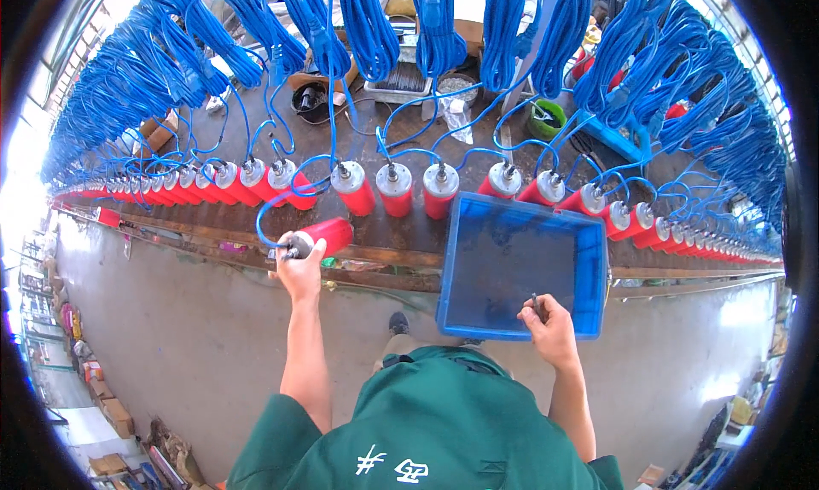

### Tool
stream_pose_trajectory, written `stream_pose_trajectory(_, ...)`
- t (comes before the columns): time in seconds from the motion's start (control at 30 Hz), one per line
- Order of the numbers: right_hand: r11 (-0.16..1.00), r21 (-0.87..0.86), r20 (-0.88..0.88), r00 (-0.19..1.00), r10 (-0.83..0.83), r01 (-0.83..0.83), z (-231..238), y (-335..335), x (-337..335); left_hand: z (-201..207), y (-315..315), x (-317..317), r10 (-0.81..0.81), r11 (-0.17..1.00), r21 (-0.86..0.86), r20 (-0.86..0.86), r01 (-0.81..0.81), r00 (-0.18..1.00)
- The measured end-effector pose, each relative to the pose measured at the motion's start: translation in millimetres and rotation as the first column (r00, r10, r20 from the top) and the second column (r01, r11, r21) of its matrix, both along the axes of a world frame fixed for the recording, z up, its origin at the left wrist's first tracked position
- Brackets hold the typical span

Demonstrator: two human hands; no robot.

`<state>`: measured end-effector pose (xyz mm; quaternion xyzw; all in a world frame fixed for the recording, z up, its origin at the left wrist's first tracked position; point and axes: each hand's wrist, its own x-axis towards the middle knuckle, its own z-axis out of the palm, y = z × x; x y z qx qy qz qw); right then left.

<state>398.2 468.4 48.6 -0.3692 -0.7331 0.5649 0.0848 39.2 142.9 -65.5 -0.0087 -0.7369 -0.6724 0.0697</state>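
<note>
My left hand [300, 270] is closed around the metal-capped end of a red cylinder [333, 232], tilted at the bench's near edge. A blue cable loops from its capped end up toward the row behind. My right hand [553, 330] pinches a small dark metal piece [537, 304], too small to name exactly, above a blue plastic bin [590, 315]. The bin rests at the bench edge with its dark bottom showing. Just beyond my left hand stand more red cylinders [395, 191] with silver caps, each joined to a blue cable.
Coiled blue cables [367, 29] hang in a long row above the bench [384, 243]. Red cylinders run along it both ways. Behind them are a black bowl [312, 101], a green bowl [546, 119] and a clear plastic bag [458, 119]. Cardboard boxes [115, 413] line the floor at left.
</note>
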Motion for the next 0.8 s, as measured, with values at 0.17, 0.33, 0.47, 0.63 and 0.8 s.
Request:
stream_pose_trajectory(0.17, 0.989, 0.13, 0.091, 0.994, 0.054, -0.066, 12.7, 11.5, -6.0, 71.4, -13.2, 65.9, -0.151, 0.97, 0.231, 0.338, 0.074, 0.929)
stream_pose_trajectory(0.33, 0.967, 0.209, 0.009, 0.989, 0.149, -0.147, 18.9, 17.5, -10.4, 103.1, 16.9, 108.6, -0.355, 0.905, 0.365, 0.362, 0.219, 0.862)
stream_pose_trajectory(0.47, 0.951, 0.219, -0.045, 0.972, 0.232, -0.217, 16.0, 25.3, -0.7, 95.4, 57.6, 122.6, -0.511, 0.83, 0.472, 0.427, 0.299, 0.746)
stream_pose_trajectory(0.63, 0.961, 0.071, -0.004, 0.963, 0.269, -0.268, 16.0, 30.4, 8.3, 71.6, 95.4, 126.5, -0.597, 0.794, 0.475, 0.5, 0.378, 0.627)
stream_pose_trajectory(0.8, 0.927, 0.206, -0.053, 0.943, 0.329, -0.312, 16.7, 35.9, 7.8, 64.1, 105.6, 121.5, -0.647, 0.76, 0.495, 0.517, 0.421, 0.56)
